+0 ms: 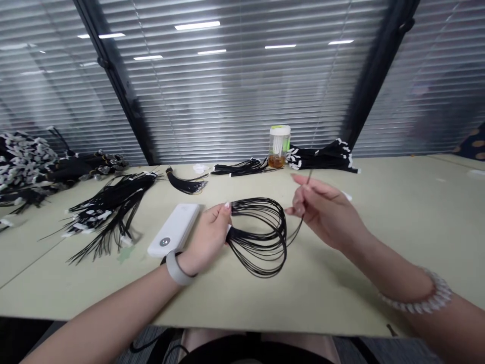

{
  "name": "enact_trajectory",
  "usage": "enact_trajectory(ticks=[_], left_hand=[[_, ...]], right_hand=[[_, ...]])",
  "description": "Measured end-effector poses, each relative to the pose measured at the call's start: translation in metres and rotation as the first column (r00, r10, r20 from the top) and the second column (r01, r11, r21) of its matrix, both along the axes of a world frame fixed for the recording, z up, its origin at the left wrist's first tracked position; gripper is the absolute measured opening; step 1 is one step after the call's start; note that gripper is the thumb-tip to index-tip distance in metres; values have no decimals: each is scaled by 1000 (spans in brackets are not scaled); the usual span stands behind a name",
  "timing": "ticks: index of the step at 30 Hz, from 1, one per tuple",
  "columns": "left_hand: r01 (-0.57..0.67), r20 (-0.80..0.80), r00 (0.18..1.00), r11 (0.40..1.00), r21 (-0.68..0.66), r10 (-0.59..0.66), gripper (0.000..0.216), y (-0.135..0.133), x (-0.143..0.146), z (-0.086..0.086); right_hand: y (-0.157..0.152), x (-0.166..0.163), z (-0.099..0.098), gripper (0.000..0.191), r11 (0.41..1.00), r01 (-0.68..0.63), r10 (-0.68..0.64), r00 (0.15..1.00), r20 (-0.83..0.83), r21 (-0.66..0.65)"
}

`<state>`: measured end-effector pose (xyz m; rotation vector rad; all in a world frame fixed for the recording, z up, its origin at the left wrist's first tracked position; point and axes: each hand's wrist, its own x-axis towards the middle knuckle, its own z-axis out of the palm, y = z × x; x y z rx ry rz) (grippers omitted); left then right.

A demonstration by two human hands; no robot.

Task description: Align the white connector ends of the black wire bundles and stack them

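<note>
In the middle of the head view, a bundle of thin black cables (267,233) bends into a loop above the table. My left hand (210,230) is closed around the gathered ends, where a bit of white shows by the fingers. To the right of the loop, my right hand (322,207) pinches one thin black cable (302,223) between thumb and fingers, with its tip pointing up. That single cable runs back down to the loop. A white power bank (174,230) lies on the table just left of my left hand.
Several cable bundles lie to the left (109,202), with a heap of white-ended ones (26,159) farther out. Along the back are a short bundle (185,183), another bundle (240,167), a jar with amber liquid (279,146) and white-tipped cables (324,155). Window blinds stand behind the table (409,217).
</note>
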<state>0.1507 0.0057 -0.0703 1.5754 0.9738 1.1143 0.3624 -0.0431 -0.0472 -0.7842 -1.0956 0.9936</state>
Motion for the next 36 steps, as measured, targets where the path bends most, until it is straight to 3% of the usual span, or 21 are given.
enact_trajectory(ticks=[4, 8, 10, 12, 15, 19, 25, 27, 32, 36], left_hand=[[37, -100, 995, 983, 179, -19, 42, -5, 0, 2], [59, -104, 994, 983, 174, -41, 41, -7, 0, 1], [66, -97, 994, 984, 165, -50, 41, -7, 1, 1], [70, -83, 995, 986, 150, -58, 41, -7, 1, 1], [65, -74, 996, 991, 113, -56, 42, -9, 1, 1], [50, -87, 995, 993, 108, -41, 44, -10, 1, 3], [11, -136, 991, 984, 180, 14, 40, -11, 2, 5], [13, -140, 990, 985, 174, 12, 39, -11, 2, 4], [38, -141, 990, 984, 173, -14, 38, -8, 3, 1], [38, -179, 984, 982, 186, -4, 37, -9, 2, 1]], right_hand=[[-3, -7, -8, 26, 995, -42, 71, 941, 330, -94], [-8, -14, -9, 23, 1000, 21, 0, 699, 715, -20], [-11, -17, -7, 24, 999, 39, -51, 608, 792, 34], [-13, -19, -6, 23, 995, 82, -86, 570, 817, 47], [-12, -19, -8, 20, 995, 84, -20, 641, 767, -44], [-10, -19, -8, 20, 977, -54, 181, 728, 662, -208], [-25, -27, 5, 20, 987, 158, -94, 761, 642, -42], [-30, -28, 7, 21, 987, 152, -89, 754, 651, -42], [-30, -24, 4, 21, 988, 144, -56, 642, 764, -49], [-30, -21, 5, 21, 992, 114, -36, 681, 731, -57]])
